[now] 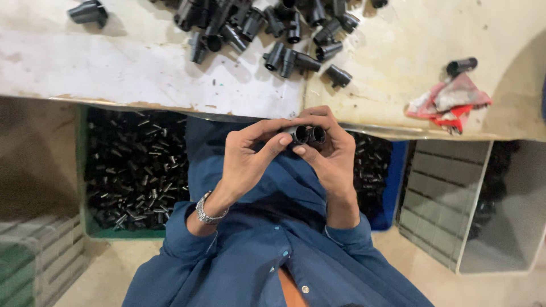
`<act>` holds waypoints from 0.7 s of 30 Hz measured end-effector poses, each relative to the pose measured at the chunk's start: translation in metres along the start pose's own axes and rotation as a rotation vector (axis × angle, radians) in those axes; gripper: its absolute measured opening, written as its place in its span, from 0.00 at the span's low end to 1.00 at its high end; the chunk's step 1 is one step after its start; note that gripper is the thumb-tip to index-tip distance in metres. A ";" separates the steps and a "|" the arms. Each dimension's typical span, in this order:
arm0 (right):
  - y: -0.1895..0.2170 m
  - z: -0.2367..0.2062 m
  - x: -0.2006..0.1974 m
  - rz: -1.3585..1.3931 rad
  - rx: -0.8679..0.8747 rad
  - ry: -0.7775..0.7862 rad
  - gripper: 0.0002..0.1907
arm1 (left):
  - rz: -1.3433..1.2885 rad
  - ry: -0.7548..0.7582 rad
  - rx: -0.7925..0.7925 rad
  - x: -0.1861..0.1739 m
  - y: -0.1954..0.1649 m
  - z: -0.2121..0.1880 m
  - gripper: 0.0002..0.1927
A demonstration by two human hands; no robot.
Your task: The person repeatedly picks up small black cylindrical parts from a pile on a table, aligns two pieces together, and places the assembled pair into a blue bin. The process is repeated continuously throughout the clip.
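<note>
Centrally, both hands held two short black tubes (307,135) side by side, open ends facing the camera, just below the counter (114,62) edge. Left hand (245,162) pinched the left tube between thumb and fingers; right hand (330,156) wrapped around the right tube. A metal watch (207,213) sat on the left wrist. More black fittings (267,28) lay scattered on the counter. A red-and-white rag (449,99) lay to the right, a single tube (460,66) touching it. Below the counter, a green crate (85,187) held small black parts.
</note>
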State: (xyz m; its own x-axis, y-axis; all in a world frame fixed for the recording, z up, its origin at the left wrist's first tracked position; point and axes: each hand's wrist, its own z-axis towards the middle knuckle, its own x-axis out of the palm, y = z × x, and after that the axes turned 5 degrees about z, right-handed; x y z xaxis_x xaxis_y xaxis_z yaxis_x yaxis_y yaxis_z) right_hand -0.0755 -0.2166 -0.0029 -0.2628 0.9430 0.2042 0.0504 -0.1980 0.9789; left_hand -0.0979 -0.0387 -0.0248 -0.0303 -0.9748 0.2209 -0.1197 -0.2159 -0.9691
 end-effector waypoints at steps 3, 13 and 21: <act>-0.010 -0.008 -0.012 0.099 -0.041 0.018 0.18 | 0.166 0.038 0.061 0.003 -0.005 -0.001 0.16; -0.008 -0.069 -0.057 0.434 0.098 -0.378 0.19 | 0.241 0.230 0.086 0.039 0.000 -0.006 0.19; -0.037 -0.130 -0.053 0.554 0.238 -0.875 0.17 | 0.307 0.226 -0.008 0.017 0.008 -0.007 0.17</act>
State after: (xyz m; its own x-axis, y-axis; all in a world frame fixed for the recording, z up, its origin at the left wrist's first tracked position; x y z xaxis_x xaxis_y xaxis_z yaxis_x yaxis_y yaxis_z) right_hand -0.1892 -0.2937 -0.0506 0.6346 0.6203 0.4610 0.1628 -0.6904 0.7049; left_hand -0.1065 -0.0565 -0.0283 -0.2835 -0.9571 -0.0600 -0.0786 0.0855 -0.9932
